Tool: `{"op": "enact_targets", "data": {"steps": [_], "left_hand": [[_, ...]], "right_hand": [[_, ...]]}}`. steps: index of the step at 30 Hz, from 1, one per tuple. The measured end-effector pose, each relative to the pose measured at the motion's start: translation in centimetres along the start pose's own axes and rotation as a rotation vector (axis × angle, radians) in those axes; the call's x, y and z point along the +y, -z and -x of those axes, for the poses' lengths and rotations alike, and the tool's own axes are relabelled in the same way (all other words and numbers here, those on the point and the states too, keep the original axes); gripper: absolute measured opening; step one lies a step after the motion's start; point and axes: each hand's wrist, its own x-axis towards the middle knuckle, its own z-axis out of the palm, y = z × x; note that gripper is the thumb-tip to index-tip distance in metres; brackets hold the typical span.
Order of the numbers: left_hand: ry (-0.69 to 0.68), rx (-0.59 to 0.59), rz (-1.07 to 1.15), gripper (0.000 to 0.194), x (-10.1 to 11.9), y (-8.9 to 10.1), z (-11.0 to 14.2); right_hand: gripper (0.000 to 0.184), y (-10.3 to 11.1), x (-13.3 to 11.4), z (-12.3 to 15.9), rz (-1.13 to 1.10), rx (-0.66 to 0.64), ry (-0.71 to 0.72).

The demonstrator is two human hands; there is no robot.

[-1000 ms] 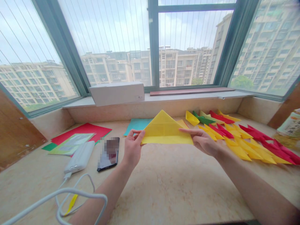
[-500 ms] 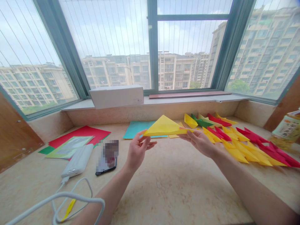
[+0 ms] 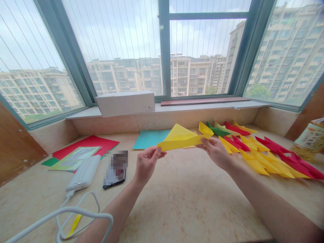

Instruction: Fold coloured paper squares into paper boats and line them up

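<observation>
A folded yellow paper triangle point(image 3: 181, 137) hangs above the marble sill, tipped nearly flat. My left hand point(image 3: 146, 163) pinches its left corner between thumb and fingers. My right hand point(image 3: 217, 152) grips its right corner. To the right lie several finished folded paper shapes point(image 3: 260, 150) in yellow, red and green, spread in rows on the sill. A teal sheet point(image 3: 151, 138) lies flat just behind the held paper.
Red, green and pale sheets point(image 3: 83, 150) lie at the left. A white power bank point(image 3: 84, 172) with a white cable point(image 3: 63, 212) and a phone point(image 3: 116, 168) sit beside them. A white box point(image 3: 126, 103) rests on the window ledge. A packet point(image 3: 310, 136) stands at far right.
The yellow triangle, first held upright facing me, has been tipped back until it lies almost edge-on. Both hands kept their hold on its corners.
</observation>
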Motion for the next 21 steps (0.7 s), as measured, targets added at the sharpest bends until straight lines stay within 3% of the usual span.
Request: {"op": "enact_targets", "data": {"steps": [9, 17, 21], "left_hand": [[0.129, 0.137, 0.155, 0.033, -0.65, 0.17, -0.69], [0.130, 0.121, 0.211, 0.034, -0.15, 0.02, -0.55], [0.102, 0.083, 0.236, 0.051, -0.16, -0.03, -0.53]], "right_hand": [[0.040, -0.76, 0.44, 0.36, 0.116, -0.007, -0.010], [0.038, -0.63, 0.57, 0.50, 0.166, 0.034, -0.019], [0.033, -0.78, 0.67, 0.41, 0.143, 0.073, 0.068]]}}
